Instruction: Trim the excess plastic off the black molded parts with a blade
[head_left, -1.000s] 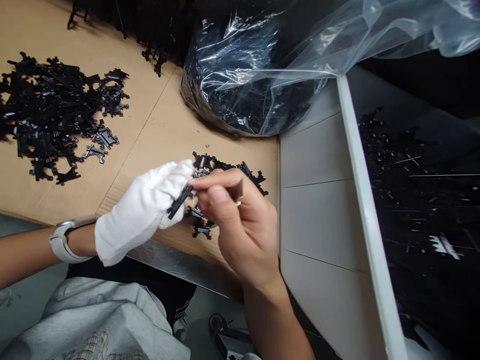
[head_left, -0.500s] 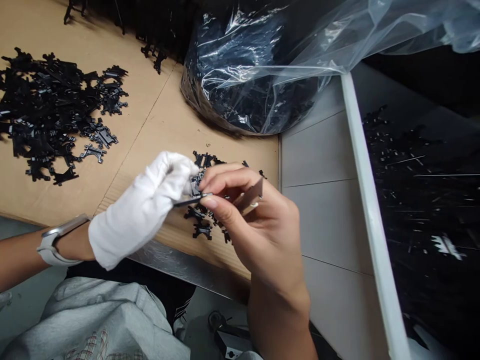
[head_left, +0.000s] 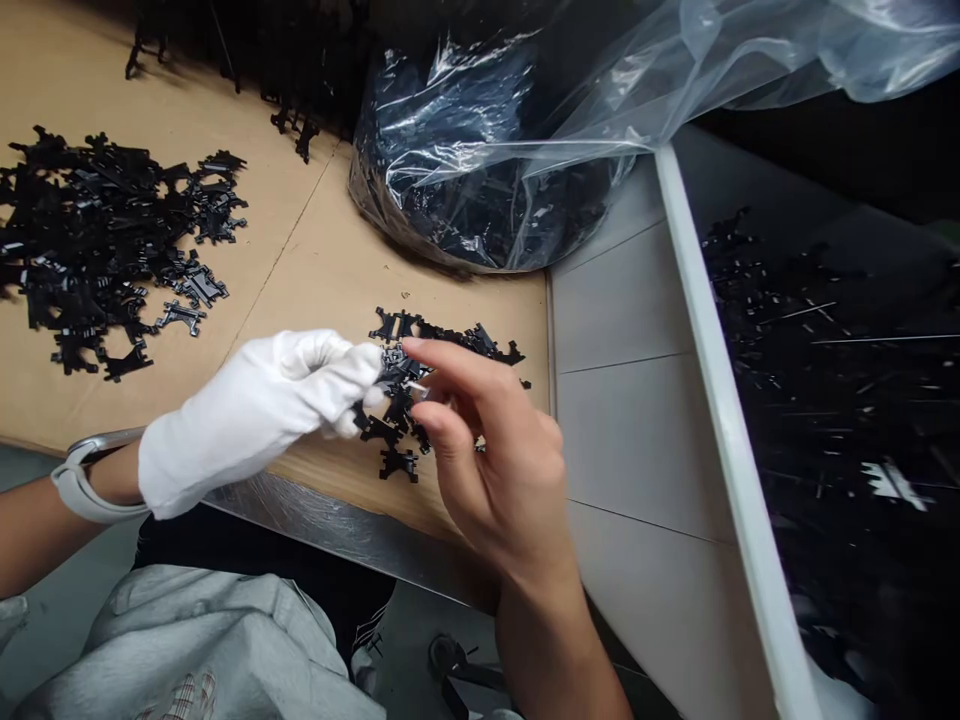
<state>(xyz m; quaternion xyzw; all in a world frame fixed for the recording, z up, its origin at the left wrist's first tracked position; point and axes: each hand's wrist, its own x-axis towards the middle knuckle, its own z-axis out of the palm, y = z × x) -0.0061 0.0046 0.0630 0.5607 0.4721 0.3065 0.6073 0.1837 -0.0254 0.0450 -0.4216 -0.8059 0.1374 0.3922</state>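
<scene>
My left hand [head_left: 277, 385], in a white glove, has its fingertips pinched on a small black plastic part [head_left: 395, 362]; the part's edges blend into the pile behind it. My bare right hand [head_left: 499, 440] is just to the right, its thumb and index finger apart. A thin pale piece [head_left: 420, 390] shows between them, too small to name. The other fingers are curled, and what they hold is hidden. Below and behind both hands lies a small pile of black plastic parts [head_left: 399, 463], with notched ends, on the cardboard-covered table [head_left: 300, 270].
A larger heap of similar black parts [head_left: 97, 240] lies at the left. Toward the back stands a clear plastic bag [head_left: 480, 190] full of dark parts. A pale box wall [head_left: 630, 400] rises on the right, with more black parts [head_left: 840, 400] beyond it.
Both hands have moved slightly left. My right thumb and index finger have parted from the black part they touched. The brownish flat piece seen in my right hand is out of sight.
</scene>
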